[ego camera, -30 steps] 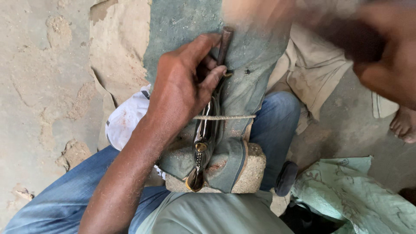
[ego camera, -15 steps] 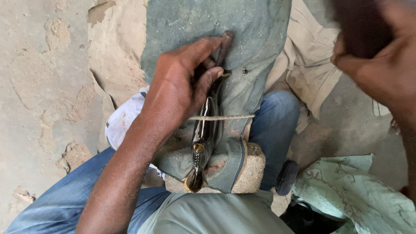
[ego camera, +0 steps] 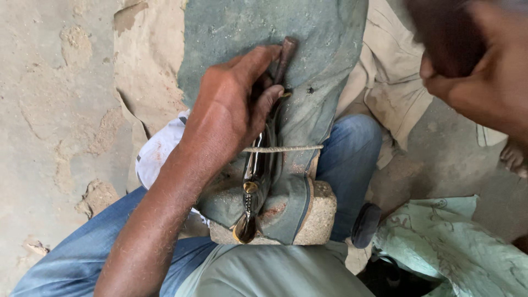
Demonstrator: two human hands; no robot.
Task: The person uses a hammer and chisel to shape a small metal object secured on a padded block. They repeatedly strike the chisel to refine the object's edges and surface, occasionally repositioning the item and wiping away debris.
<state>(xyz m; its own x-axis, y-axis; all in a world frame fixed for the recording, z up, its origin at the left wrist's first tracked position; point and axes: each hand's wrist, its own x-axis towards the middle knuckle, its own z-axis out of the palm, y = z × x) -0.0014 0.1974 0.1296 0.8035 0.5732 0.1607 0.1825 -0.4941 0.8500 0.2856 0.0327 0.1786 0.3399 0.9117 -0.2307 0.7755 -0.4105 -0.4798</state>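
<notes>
The left hand point(ego camera: 231, 110) has its grip pressed around a short brown metal rod point(ego camera: 285, 52), the thumb and forefinger pinching it so its tip stands clear above the fingertips. Against the earlier frames the rod now shows more fully past the fingers, and the hand has barely shifted. Under the grip a dark shiny strip point(ego camera: 254, 187) runs toward the body, tied down by a cord point(ego camera: 291, 148) over grey-green cloth point(ego camera: 324, 71) on a stone block point(ego camera: 322, 212). Beyond the block a blue-jeaned leg point(ego camera: 352, 148) crosses. Far right of the grip, the right hand point(ego camera: 484, 77) is raised, blurred, curled around something dark; it sat lower and further right before. Between the hands the cloth lies bare; left of the grip is sandy floor point(ego camera: 55, 110).
</notes>
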